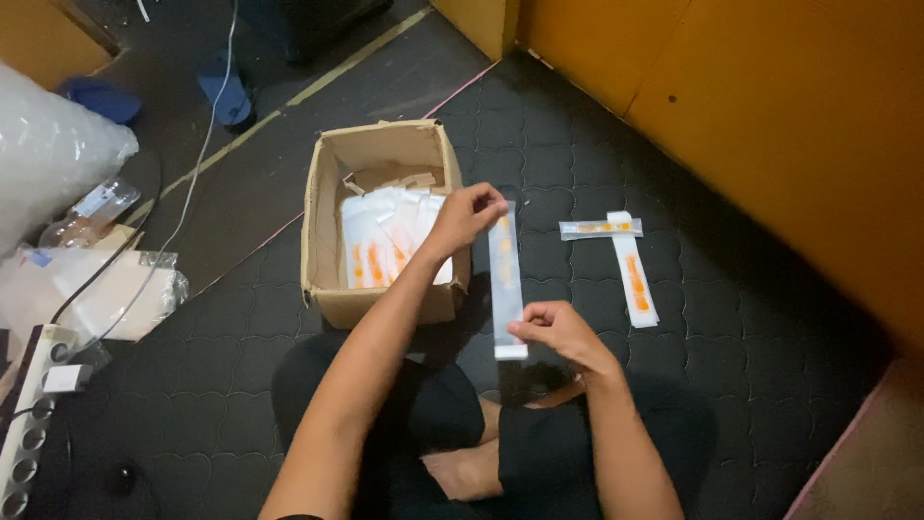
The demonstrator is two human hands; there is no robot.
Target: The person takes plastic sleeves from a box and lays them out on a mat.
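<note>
Left hand (467,214): fingers pinched shut on the top end of a long clear packet (505,279).
Right hand (558,327): fingers pinched narrowly on the packet's lower end.
Cardboard box (385,299): just beside the left hand, holding similar packets.

Open cardboard box (380,231) sits mid-floor, stuffed with white-orange sachets (380,246). One long clear sachet (505,279) is held up beside it; two more sachets (621,255) lie crossed to the right.

We see a translucent white sleeve (506,284) with faint orange marks; white packets (385,241) printed orange in the plain brown cardboard box (322,207); two white, orange-striped packets (626,260) at right; a black quilted mat (751,318); a far-right orange wall (799,116); far-left blue slippers (226,91).
</note>
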